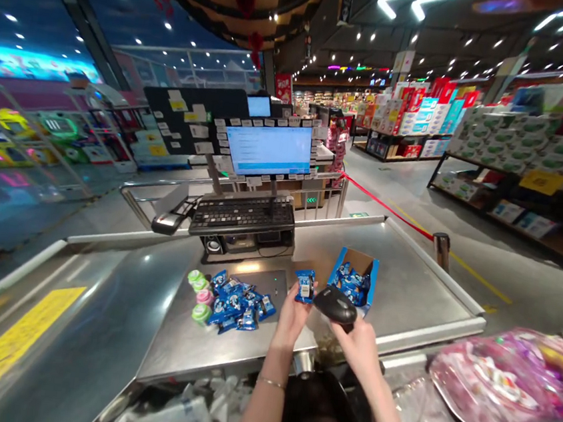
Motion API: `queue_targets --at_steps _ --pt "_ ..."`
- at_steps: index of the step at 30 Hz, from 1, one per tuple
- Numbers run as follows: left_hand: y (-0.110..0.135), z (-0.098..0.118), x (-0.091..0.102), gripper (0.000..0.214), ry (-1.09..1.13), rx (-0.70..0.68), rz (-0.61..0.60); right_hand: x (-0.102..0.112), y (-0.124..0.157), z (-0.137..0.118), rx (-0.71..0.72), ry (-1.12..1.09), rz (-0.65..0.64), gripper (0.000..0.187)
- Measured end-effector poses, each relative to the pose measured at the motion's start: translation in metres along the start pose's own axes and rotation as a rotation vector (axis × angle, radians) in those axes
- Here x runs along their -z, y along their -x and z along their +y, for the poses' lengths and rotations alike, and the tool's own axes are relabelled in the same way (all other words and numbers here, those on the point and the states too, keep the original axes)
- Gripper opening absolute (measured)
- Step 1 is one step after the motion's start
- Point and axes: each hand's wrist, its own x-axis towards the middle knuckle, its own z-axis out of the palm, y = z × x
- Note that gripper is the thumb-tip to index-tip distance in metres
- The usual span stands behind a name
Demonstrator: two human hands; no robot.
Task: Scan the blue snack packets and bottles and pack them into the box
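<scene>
My left hand (293,316) grips a small blue foil packet (305,286) upright, its white barcode label facing me. My right hand (355,343) is shut around a black handheld barcode scanner (336,305), whose nose points toward the packet from very close by. Behind the hands, an open cardboard display box with blue trim (354,277) stands on the steel checkout counter (403,298), filled with similar packets. To the left lies a loose pile of blue packets (236,302). Beside that pile sit several small round green and pink items (199,296).
A keyboard (243,215) and a monitor (268,149) with notes around it stand beyond the counter. A pink wrapped bundle (499,382) lies at lower right, and white plastic bags (179,415) sit below the counter. A red rope barrier (387,209) runs to a post.
</scene>
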Motion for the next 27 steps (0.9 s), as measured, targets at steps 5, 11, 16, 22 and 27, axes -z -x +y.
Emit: queue_targets --at_steps 5,11,16,22,27 --pt "0.004 0.009 0.001 0.034 0.001 -0.024 0.004 -0.004 0.003 -0.009 0.042 -0.001 -0.027 0.042" --pt "0.005 0.012 0.002 0.033 -0.03 -0.034 0.018 -0.002 0.003 -0.013 0.049 0.052 -0.025 0.039" --pt "0.007 0.01 0.002 0.03 -0.018 -0.009 0.018 0.001 0.003 -0.015 0.027 0.016 -0.019 0.039" --pt "0.004 0.031 0.027 0.038 -0.424 -0.333 0.244 -0.009 0.004 -0.012 -0.013 -0.165 0.064 0.043" --pt "0.009 0.088 0.072 0.032 -1.334 -0.694 0.678 -0.03 0.004 -0.011 -0.037 -0.259 0.022 0.041"
